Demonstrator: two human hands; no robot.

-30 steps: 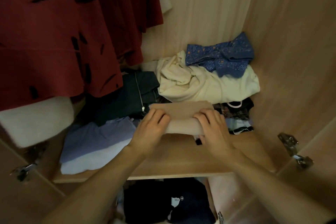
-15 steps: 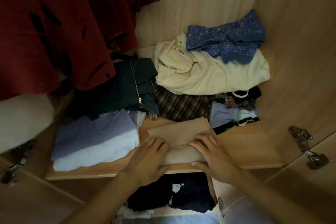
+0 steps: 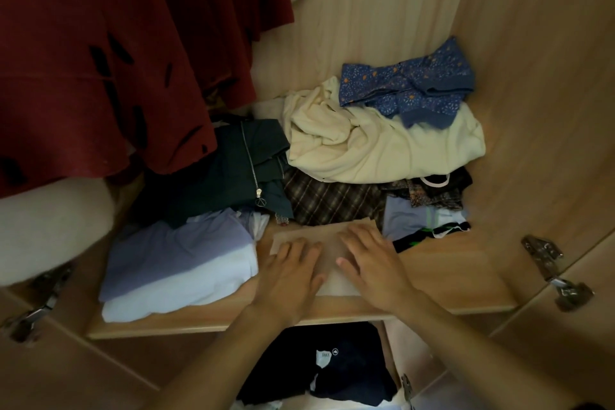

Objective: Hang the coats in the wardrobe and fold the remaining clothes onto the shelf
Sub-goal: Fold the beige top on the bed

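A folded beige garment (image 3: 327, 238) lies flat on the wooden shelf (image 3: 449, 276) near its front edge. My left hand (image 3: 289, 273) rests palm down on its left part, fingers spread. On its right part my right hand (image 3: 372, 260) also lies flat with fingers apart. Neither hand grips the cloth. A red garment with black marks (image 3: 100, 60) hangs at the upper left, and a white fluffy coat (image 3: 50, 226) hangs below it.
On the shelf sit a lilac and white folded stack (image 3: 179, 263), a dark green zip garment (image 3: 226, 183), plaid cloth (image 3: 332, 200), a crumpled cream garment (image 3: 382, 150) and a blue floral piece (image 3: 409, 86). Dark clothes (image 3: 326, 363) lie on the level below. Door hinges (image 3: 552, 270) flank the opening.
The beige garment came forward from the pile to the shelf's front edge. My hands went from gripping its near edge to lying flat on top of it.
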